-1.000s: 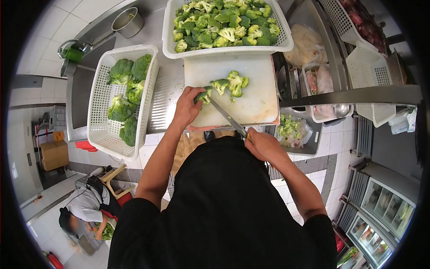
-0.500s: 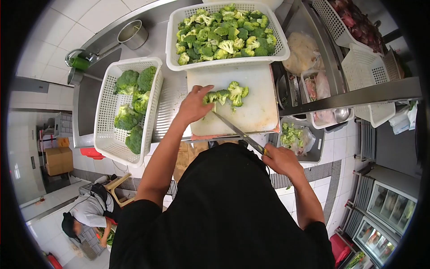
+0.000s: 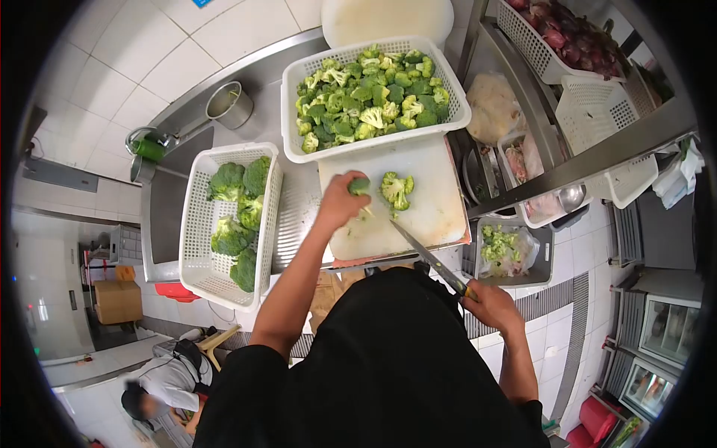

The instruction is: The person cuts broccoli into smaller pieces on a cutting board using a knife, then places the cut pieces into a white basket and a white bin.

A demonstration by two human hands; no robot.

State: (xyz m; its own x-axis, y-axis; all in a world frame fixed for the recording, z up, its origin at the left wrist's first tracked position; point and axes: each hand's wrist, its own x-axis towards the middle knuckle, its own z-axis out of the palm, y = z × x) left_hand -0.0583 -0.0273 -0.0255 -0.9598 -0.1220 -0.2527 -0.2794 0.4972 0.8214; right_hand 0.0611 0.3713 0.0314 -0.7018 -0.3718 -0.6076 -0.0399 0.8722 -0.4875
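Observation:
My left hand [image 3: 344, 200] is closed around a broccoli floret [image 3: 359, 186] over the left part of the white cutting board [image 3: 437, 213]. Another broccoli piece [image 3: 396, 190] lies on the board just to the right of it. My right hand [image 3: 493, 305] grips the handle of a long knife [image 3: 429, 257]. The blade points up and left, with its tip over the board below the loose piece. Behind the board, a white basket [image 3: 299, 155] is heaped with cut florets. Larger broccoli heads [image 3: 231, 236] sit in a second white basket [image 3: 196, 270] on the left.
A metal pot [image 3: 230, 107] stands in the sink area at the back left. Below the board's right side is a grey bin [image 3: 544, 257] with broccoli scraps in a bag. A metal rail [image 3: 553, 179] crosses the right side. A co-worker [image 3: 168, 384] bends down at lower left.
My left hand has lifted a floret from the board, apart from the other piece. My right hand and the knife have drawn back from it. The whole view has shifted slightly.

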